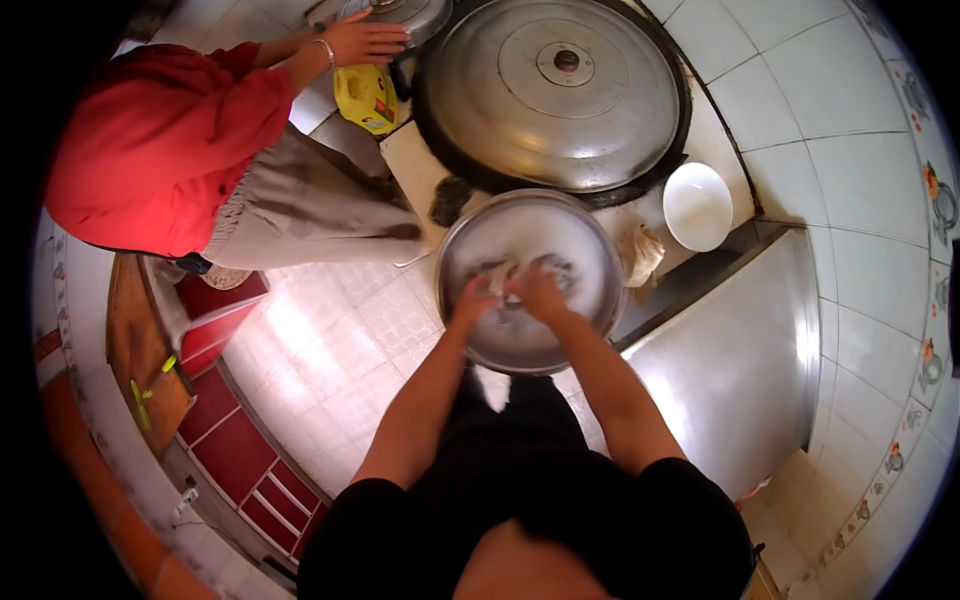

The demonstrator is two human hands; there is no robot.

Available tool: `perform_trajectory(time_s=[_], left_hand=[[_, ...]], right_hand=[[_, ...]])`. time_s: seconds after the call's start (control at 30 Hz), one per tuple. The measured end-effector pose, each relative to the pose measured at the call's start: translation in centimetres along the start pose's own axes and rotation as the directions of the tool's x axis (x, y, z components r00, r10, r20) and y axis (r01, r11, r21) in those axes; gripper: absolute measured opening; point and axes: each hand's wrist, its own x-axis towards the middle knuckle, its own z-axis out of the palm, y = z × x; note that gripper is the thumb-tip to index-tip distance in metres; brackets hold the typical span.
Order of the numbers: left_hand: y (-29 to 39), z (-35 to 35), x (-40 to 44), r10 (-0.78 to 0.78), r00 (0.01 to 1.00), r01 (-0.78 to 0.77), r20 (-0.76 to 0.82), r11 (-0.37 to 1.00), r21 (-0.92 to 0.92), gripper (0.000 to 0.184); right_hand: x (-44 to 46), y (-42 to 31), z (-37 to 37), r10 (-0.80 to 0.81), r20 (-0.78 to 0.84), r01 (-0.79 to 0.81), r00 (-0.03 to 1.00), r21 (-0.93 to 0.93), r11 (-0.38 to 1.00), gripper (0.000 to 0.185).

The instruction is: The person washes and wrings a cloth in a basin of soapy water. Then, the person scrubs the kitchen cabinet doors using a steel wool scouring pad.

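Note:
Both my hands are down inside a wide round metal basin (pixel 458 230) with a white, powdery-looking layer over its bottom. My left hand (pixel 478 300) is at the middle of the basin, its fingers smeared by motion. Just to its right, my right hand (pixel 538 290) is also blurred, with its fingers pointing down into the white stuff. Between the hands there is a pale patch, too blurred to name. Grey streaks of bare metal show around the fingers.
Beyond the basin is a big lidded wok (pixel 565 110) on a tiled stove. A white bowl (pixel 698 207) and a crumpled cloth (pixel 642 255) lie to the right, near a metal counter (pixel 735 350). At left, a person in red (pixel 180 150) reaches toward another lid (pixel 415 15), above a yellow jug (pixel 365 98).

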Motion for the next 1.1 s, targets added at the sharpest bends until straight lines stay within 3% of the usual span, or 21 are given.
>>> perform_trajectory(time_s=[0.03,0.07,0.1,0.13,0.27,0.5,0.7,0.83,0.93,0.97,1.07,1.1], left_hand=[[1.5,0.1,-1.3,-0.151,0.987,0.157,0.05,0.975,-0.159,0.08],[0.9,-0.9,-1.0,0.039,0.993,-0.055,0.113,0.989,0.138,0.076],[-0.8,-2.3,0.0,0.195,0.954,-0.275,0.227,0.872,0.405,0.072],[-2.3,-3.4,0.9,0.296,0.878,-0.475,0.377,0.641,0.603,0.068],[-4.0,-2.6,2.1,0.062,0.911,-0.312,0.407,0.748,0.586,0.045],[-2.2,0.4,-0.9,0.113,0.984,-0.163,0.14,0.884,0.439,0.043],[-1.8,0.8,-0.8,0.135,0.99,-0.144,0.05,0.914,0.38,0.042],[-1.1,0.8,-0.8,0.126,0.992,-0.128,0.027,0.937,0.324,0.041],[-0.4,1.3,-1.0,0.111,0.994,-0.111,0.015,0.963,0.247,0.04],[-0.1,1.5,-1.0,0.097,0.995,-0.1,0.024,0.972,0.213,0.04],[1.5,2.5,-1.4,0.04,0.997,-0.045,0.068,0.996,0.072,0.04],[2.1,2.9,-1.5,0.015,0.996,-0.017,0.091,1.0,0.021,0.04]], right_hand=[[1.1,0.8,1.0,-0.144,0.019,0.143,0.989,0.043,0.989,0.06],[3.0,3.0,3.0,-0.286,0.03,0.282,0.958,0.091,0.955,0.06],[4.5,4.8,4.5,-0.42,0.033,0.412,0.907,0.14,0.9,0.06],[5.4,5.9,4.8,-0.5,-0.075,0.505,0.863,0.17,0.846,0.058],[4.8,5.8,3.1,-0.444,-0.053,0.44,0.895,0.276,0.854,0.056],[1.4,6.1,-0.3,-0.368,-0.032,0.359,0.929,0.308,0.881,0.053],[2.4,4.6,2.2,-0.207,-0.183,0.232,0.961,0.126,0.964,0.052],[0.7,3.5,-0.3,-0.175,-0.129,0.167,0.976,-0.072,0.983,0.053],[-1.6,1.6,-2.3,-0.398,-0.148,0.353,0.905,-0.258,0.899,0.055],[-2.6,2.2,-2.1,-0.562,-0.225,0.49,0.796,-0.304,0.817,0.056],[1.3,5.0,2.3,-0.157,-0.197,0.179,0.968,0.099,0.979,0.051],[0.4,4.2,1.9,-0.292,-0.186,0.321,0.938,0.149,0.935,0.049]])
